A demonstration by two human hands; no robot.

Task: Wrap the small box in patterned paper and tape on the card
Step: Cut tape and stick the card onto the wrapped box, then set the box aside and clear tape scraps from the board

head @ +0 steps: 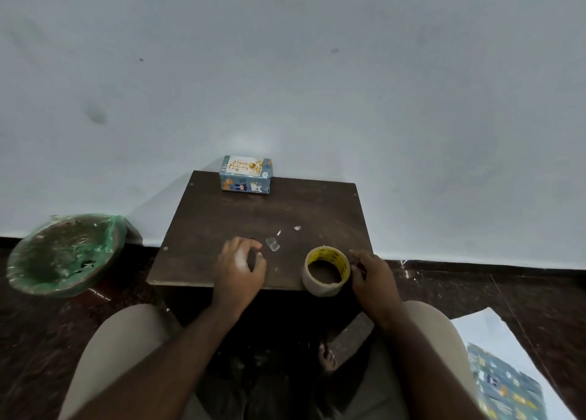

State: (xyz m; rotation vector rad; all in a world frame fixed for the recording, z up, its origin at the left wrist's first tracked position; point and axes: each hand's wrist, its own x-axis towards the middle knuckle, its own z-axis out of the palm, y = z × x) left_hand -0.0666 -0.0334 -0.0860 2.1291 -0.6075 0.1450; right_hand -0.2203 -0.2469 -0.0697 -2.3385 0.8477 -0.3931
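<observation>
Wrapped box (pixel 244 183), card (pixel 245 165) on top, is sitting at the table's (pixel 317 204) far edge. Left hand (pixel 241 262) is curling its fingers loosely beside a tape scrap (pixel 272 245). Right hand (pixel 372 272) is touching the tape roll (pixel 326 272), grip unclear. The roll is overhanging the near edge, so a nudge could drop it.

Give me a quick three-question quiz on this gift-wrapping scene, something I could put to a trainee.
1. True or false: the card lies on top of the wrapped box.
2. Fill in: the spare patterned paper lies on the ___, not on the table.
3. The tape roll lies nearest to: A the wrapped box, B the right hand, C the spare patterned paper.
Key: 1 true; 2 floor; 3 B.
</observation>
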